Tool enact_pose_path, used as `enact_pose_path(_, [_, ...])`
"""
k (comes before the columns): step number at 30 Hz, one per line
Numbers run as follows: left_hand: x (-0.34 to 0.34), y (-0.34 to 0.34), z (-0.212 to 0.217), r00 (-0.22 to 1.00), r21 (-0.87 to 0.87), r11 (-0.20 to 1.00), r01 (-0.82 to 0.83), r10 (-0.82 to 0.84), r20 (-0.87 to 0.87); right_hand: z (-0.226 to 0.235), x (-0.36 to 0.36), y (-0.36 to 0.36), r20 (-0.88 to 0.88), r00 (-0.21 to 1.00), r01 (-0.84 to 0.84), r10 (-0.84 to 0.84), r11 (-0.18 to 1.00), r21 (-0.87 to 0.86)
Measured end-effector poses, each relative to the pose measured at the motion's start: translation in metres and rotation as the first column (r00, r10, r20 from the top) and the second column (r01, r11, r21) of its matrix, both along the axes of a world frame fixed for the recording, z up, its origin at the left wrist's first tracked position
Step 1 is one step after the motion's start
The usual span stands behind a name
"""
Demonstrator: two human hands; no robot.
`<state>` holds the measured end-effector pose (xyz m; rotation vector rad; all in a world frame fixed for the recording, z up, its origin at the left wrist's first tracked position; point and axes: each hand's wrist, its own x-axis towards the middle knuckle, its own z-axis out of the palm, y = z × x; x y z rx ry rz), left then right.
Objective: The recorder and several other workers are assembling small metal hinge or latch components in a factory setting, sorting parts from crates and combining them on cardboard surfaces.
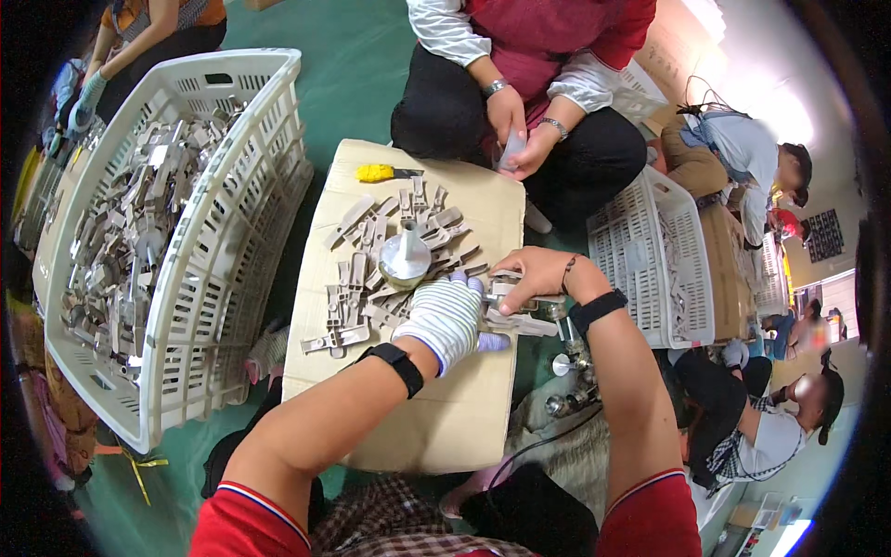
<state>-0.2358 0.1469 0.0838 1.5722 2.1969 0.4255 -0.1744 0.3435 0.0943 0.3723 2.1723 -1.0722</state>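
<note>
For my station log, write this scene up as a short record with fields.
Surface: cardboard
On it: pile of grey parts, rounded silver piece, yellow-handled tool
Left hand: gloved, at the pile's edge
Right hand: bare, gripping similar parts
Left side: white crate of metal parts
Opposite: seated person holding a small grey piece

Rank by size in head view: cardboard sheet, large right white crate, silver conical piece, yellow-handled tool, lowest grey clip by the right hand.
1. Cardboard sheet
2. White crate
3. Silver conical piece
Yellow-handled tool and grey clip: too alike to rank.
</note>
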Motion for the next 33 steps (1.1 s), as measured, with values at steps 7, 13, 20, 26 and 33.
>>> enact_pose_path(7, [0.012, 0.021, -0.01, 0.98, 0.152, 0.988, -0.038, 0.067, -0.189, -0.002, 0.007, 0.015, -0.063, 0.997, 0.055, -0.053, 0.998, 0.036])
enact_pose_path(13, [-0.003, 0.033, -0.015, 0.995, 0.052, 0.995, 0.086, -0.084, -0.052, -0.003, -0.001, 0.017, -0.03, 0.998, 0.048, -0.047, 0.998, 0.039])
enact_pose_path(20, [-0.008, 0.037, -0.003, 0.988, 0.021, 0.989, 0.146, -0.145, -0.046, -0.011, 0.0, 0.02, -0.117, 0.993, -0.005, 0.011, 0.999, 0.046])
enact_pose_path(26, [-0.003, 0.035, -0.006, 0.99, -0.001, 0.994, 0.113, -0.113, -0.086, -0.005, -0.004, 0.015, -0.111, 0.979, -0.165, 0.168, 0.986, 0.034])
enact_pose_path(33, [-0.005, 0.035, 0.001, 0.986, 0.017, 0.988, 0.155, -0.154, -0.062, -0.009, -0.012, 0.02, -0.118, 0.973, -0.201, 0.196, 0.979, -0.027])
